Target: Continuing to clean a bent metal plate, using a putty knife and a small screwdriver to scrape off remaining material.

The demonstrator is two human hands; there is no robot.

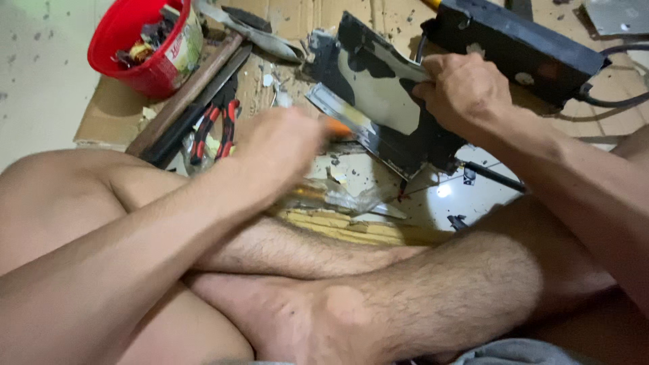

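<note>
Seated cross-legged on floor, work held above the shins.

Right hand clamped over the upper edge of a black-and-pale metal panel — fingers wrapped, holding it tilted up off the floor. Panel's long axis runs from upper left down to lower right, bright bent edge strip facing the left hand.

Left hand blurred, closed round an orange tool handle; only a stub of handle shows past the fist, tip pointing right toward the panel's lower edge, just beside it. Contact or not — cannot tell through the blur.

Panel lies right of and slightly above the left fist; right hand the nearer, already on it.

Behind the panel: black box housing with cable, touching or just behind the right hand. Left of the work: red bucket of scraps, long wooden handle, red-and-black pliers on torn cardboard. Debris flecks and clear plastic scrap near the shins.
</note>
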